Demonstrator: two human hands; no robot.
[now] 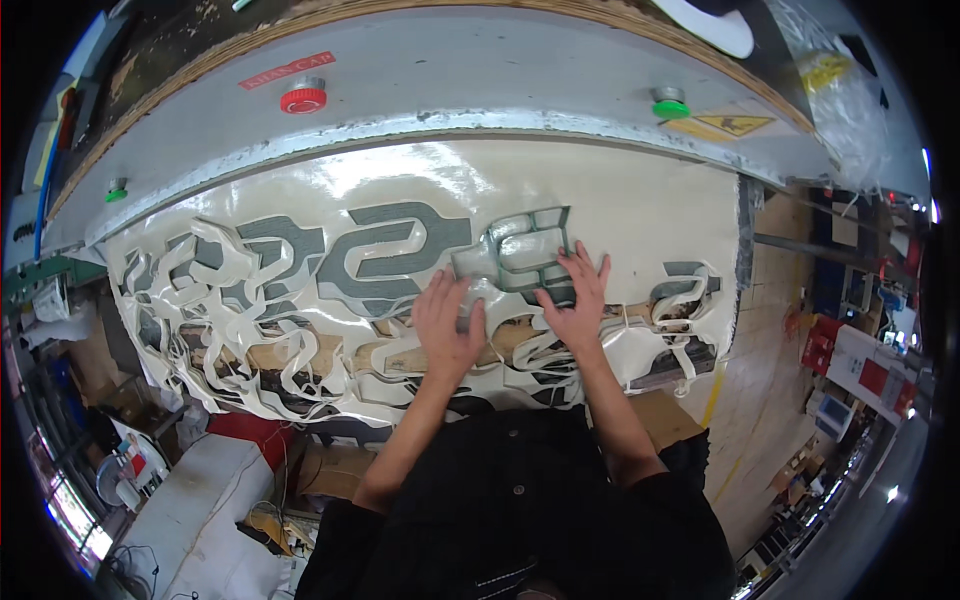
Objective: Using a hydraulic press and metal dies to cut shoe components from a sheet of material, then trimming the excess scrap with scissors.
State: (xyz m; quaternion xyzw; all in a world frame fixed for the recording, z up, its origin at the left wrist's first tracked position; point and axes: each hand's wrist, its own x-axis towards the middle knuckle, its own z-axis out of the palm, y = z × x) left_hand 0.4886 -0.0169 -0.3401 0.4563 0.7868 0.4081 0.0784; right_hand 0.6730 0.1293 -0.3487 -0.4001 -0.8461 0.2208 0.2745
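Note:
A metal cutting die [492, 258] with thin upright walls and a curved outline lies on a glossy cream sheet [640, 215]. My left hand [447, 318] rests by the die's lower left edge, palm down, fingers stretched out. At the die's right edge is my right hand [578, 297], its fingers spread and the fingertips against or very near the metal wall. Neither hand wraps round anything. Left of the die, a curved cut-out [400, 240] in the sheet shows grey material beneath. I cannot tell how firmly the fingers press.
Tangled cream offcuts [310, 360] cover the sheet's near left part. Across the far side runs a grey machine beam [480, 80] with a red button [303, 100] and green buttons [670, 108]. Clear plastic [845, 110] hangs at the far right. A cardboard box [665, 418] stands near my right elbow.

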